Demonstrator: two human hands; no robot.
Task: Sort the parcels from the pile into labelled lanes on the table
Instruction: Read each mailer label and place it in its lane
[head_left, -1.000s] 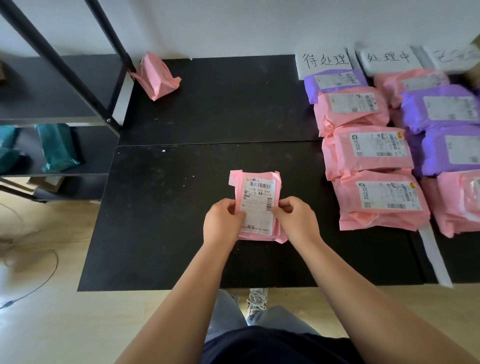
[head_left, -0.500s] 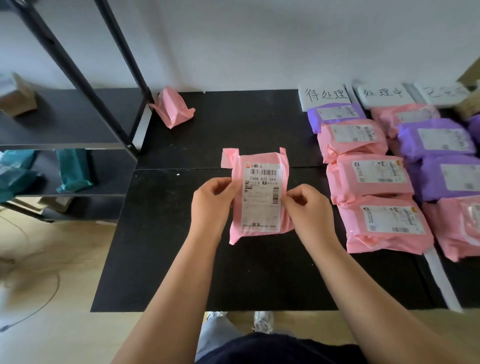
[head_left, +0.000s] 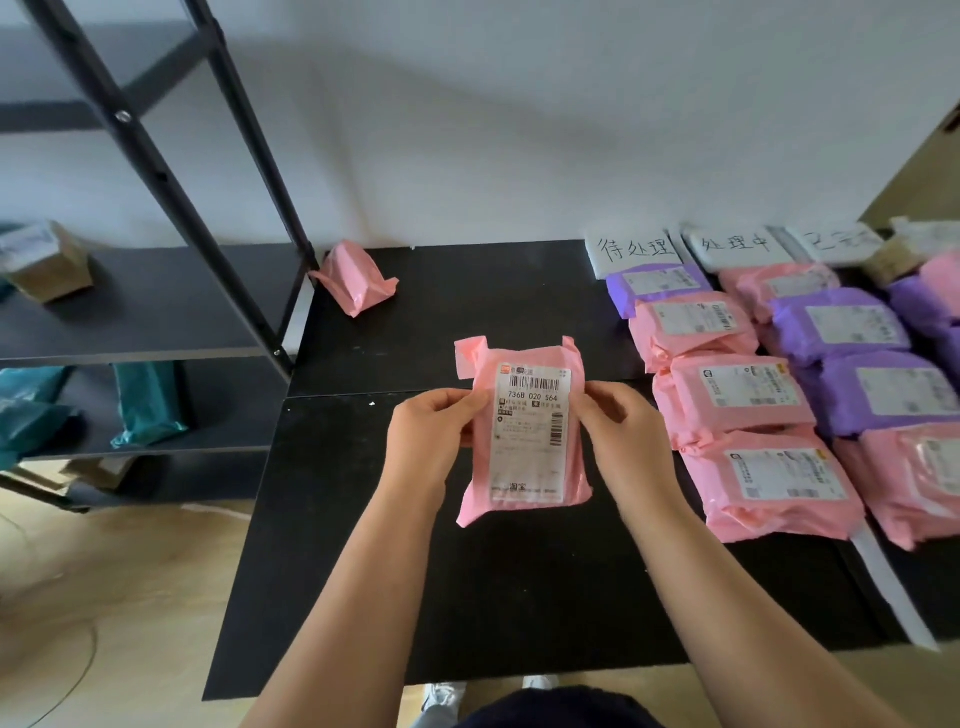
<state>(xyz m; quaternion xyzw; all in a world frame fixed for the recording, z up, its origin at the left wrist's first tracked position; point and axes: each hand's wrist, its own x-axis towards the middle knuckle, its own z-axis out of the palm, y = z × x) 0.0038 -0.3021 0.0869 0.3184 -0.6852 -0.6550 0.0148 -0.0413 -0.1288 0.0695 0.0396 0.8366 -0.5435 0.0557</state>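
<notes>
We pinch the pink parcel (head_left: 524, 436) by its side edges, left hand (head_left: 431, 436) and right hand (head_left: 623, 441) both gripping it label-up above the bench (head_left: 519, 597), and should read it fully, then match the lane signs (head_left: 636, 249).

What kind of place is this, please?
Likely a parcel-sorting station: labelled parcels lie in rows under handwritten lane signs on a black table, a metal shelf rack stands beside it, and the left hand and right hand hold a pink parcel.

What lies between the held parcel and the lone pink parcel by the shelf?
Only bare table, seen in the head view, separates the held parcel from the lone pink parcel.
</notes>
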